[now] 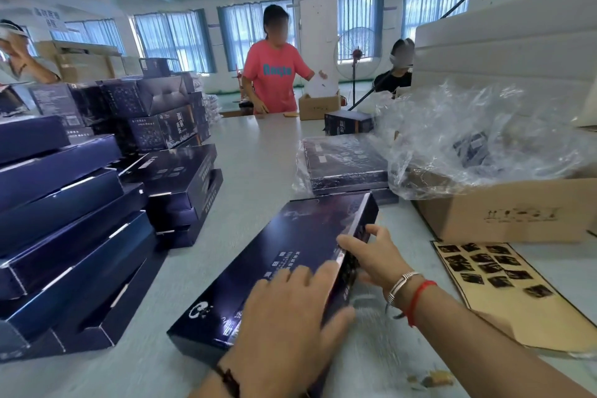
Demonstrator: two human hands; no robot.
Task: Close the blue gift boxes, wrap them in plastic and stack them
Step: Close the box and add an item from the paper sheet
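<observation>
A long dark blue gift box [277,255] lies slanted on the pale table in front of me. My left hand [287,310] rests flat on its near lid, fingers spread. My right hand [371,255] grips the box's right side edge, thumb on top and fingers down the side. Behind it a blue box wrapped in clear plastic [345,161] sits on top of another box. Tall leaning stacks of unwrapped blue boxes [64,220] fill the left side.
An open cardboard carton [504,210] stuffed with crumpled clear plastic [478,136] stands at the right. A flat cardboard sheet [504,294] with dark prints lies by my right arm. Several people work at the far end of the table [258,145].
</observation>
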